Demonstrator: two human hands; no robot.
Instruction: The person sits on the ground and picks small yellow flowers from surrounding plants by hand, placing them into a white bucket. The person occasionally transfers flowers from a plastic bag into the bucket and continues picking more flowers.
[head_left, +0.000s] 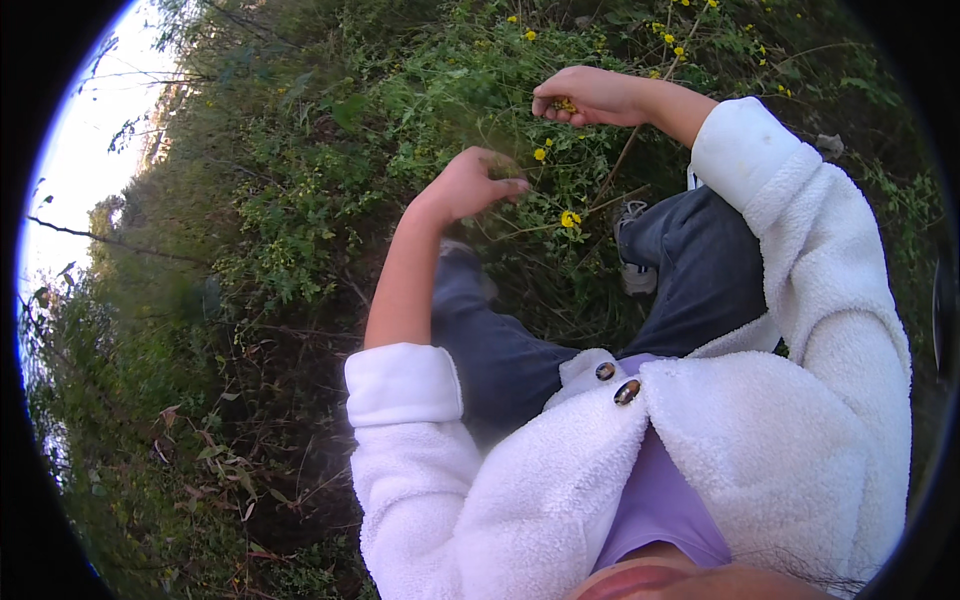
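My right hand (592, 97) is curled around several small yellow flower heads (564, 105), which show between its fingers. My left hand (480, 184) hovers over the green plants, its thumb and fingers apart and no held thing visible; the fingertips are slightly blurred. Just to its right, a yellow blossom (540, 154) stands on a thin stem. Lower down, a yellow flower cluster (571, 218) grows above the leaves, between my knees. Both hands are close to the leafy flowering plant (450, 97).
More yellow flowers (669, 37) grow at the upper right. A dry brown stem (619, 161) slants beneath my right hand. My shoe (639, 277) rests in the grass. Dry leafy twigs (225, 465) lie at the left, and a bare branch (112, 241) juts out against bright sky.
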